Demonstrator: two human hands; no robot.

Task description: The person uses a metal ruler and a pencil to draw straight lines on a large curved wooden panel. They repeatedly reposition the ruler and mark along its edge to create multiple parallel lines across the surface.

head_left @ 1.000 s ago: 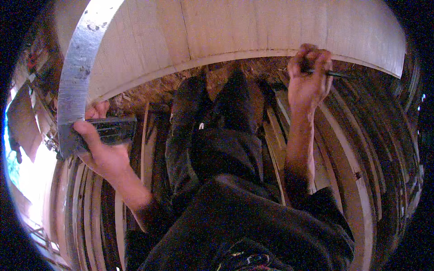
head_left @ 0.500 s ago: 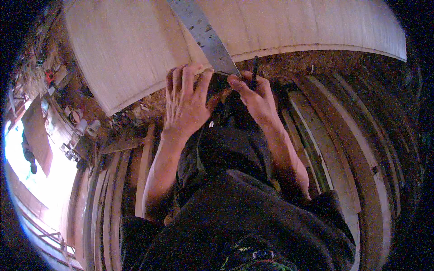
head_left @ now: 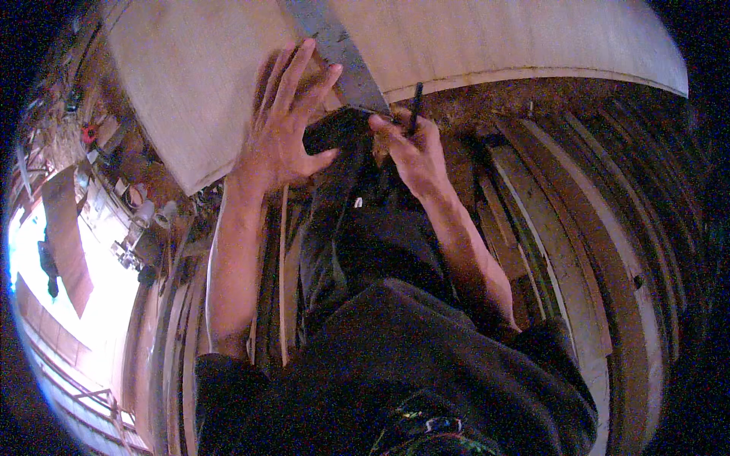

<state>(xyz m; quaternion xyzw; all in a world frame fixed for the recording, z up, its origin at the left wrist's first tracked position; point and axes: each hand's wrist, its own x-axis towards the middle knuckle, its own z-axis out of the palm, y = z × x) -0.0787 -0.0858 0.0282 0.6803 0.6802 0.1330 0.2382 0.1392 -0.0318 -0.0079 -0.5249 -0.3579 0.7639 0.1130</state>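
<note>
A flat grey metal straightedge (head_left: 344,57) with dark spots lies across a broad pale wooden board (head_left: 487,45). My right hand (head_left: 418,156) is closed at its near end, thumb on the metal. Between thumb and fingers of that hand, a slim black pen-like stick (head_left: 416,106) points upward. Left of the straightedge, my left hand (head_left: 277,140) is raised over the board's near edge with its fingers spread and nothing in them. Its fingertips are slightly blurred. What my right fingers do beneath the metal is hidden.
Long planks (head_left: 585,220) lie side by side to the right, with more planks (head_left: 171,327) at the lower left. Assorted clutter, including a small red item (head_left: 89,134), sits at the far left beside a bright opening (head_left: 99,281). Ground debris shows beneath the board's edge.
My left hand has come off the board's edge near the straightedge, moving left and up with fingers spreading. My right hand has shifted slightly left, still at the metal with the black stick.
</note>
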